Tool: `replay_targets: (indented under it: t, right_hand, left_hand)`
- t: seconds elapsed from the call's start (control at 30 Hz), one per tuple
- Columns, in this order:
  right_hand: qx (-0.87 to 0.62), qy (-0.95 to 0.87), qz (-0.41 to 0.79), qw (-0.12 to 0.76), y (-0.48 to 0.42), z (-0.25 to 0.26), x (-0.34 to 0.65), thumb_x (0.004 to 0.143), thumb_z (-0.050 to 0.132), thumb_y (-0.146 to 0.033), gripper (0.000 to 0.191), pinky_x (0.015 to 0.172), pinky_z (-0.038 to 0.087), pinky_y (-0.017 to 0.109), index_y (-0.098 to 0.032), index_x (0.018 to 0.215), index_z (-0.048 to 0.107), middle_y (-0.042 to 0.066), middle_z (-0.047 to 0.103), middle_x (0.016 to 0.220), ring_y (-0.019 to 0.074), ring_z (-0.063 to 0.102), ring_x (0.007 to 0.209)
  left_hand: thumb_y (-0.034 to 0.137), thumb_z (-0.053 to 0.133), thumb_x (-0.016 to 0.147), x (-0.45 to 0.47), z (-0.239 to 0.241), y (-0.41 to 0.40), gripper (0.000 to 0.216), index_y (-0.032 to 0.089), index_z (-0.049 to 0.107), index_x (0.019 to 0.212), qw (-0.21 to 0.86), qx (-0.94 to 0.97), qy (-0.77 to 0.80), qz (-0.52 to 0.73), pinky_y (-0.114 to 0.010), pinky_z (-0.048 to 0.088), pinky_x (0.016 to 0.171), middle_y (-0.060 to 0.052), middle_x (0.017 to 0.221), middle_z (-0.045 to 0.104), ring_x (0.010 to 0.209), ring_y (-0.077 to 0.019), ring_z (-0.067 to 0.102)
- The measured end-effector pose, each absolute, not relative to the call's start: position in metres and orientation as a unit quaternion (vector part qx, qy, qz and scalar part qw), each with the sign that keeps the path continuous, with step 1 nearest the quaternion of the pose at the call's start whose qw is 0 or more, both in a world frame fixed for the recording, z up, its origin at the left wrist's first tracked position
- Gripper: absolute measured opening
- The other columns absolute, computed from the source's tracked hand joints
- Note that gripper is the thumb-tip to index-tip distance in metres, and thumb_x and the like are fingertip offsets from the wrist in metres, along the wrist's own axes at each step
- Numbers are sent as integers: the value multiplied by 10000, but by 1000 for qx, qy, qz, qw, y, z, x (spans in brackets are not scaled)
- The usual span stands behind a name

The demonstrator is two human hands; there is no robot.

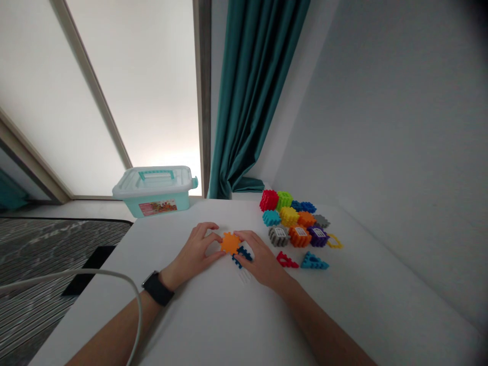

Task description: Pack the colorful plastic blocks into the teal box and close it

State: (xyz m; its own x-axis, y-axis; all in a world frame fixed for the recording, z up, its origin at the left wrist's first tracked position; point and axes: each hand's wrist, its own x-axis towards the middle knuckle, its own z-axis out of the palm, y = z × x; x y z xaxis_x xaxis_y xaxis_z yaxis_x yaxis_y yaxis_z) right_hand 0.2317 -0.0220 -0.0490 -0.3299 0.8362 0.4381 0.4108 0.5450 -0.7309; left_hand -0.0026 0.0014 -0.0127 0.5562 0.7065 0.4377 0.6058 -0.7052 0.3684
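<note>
Reaching across the white table (213, 315), black watch (157, 288) on the left wrist. Pinching the orange toothed piece (230, 242) from both sides: fingertips of the left hand (194, 251) on its left edge, those of the right hand (259, 259) on its right, so held midway, neither nearer. Lying just under it, against the right hand, a dark blue piece (241, 255). Farther right, well apart, a pile of coloured blocks (295, 221); far left, a lidded box (154, 190).

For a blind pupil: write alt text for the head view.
The left hand and right hand hold an orange toothed block by a dark blue block on a white table. Coloured blocks lie to the right; a lidded teal box stands behind.
</note>
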Motion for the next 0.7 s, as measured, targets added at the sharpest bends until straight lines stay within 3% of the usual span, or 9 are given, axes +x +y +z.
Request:
replay_targets:
  t: [0.17, 0.7]
  right_hand:
    - [-393, -773, 264, 422, -22, -49, 230, 858, 595, -126, 563, 1111, 428, 476, -280, 1387, 481, 84, 561, 1333, 246, 535, 1265]
    - [-376, -806, 246, 384, -24, -52, 232, 922, 551, -168, 560, 1140, 403, 501, -281, 1455, 421, 93, 545, 1423, 243, 490, 1333]
  left_hand:
    - [294, 620, 925, -5, -13, 3, 192, 254, 655, 1109, 89, 876, 380, 284, -468, 454, 1045, -106, 1266, 547, 1205, -267, 523]
    - [281, 554, 969, -11, -12, 6, 234, 272, 683, 1164, 74, 896, 361, 247, -457, 452, 1042, -115, 1291, 535, 1218, -275, 517]
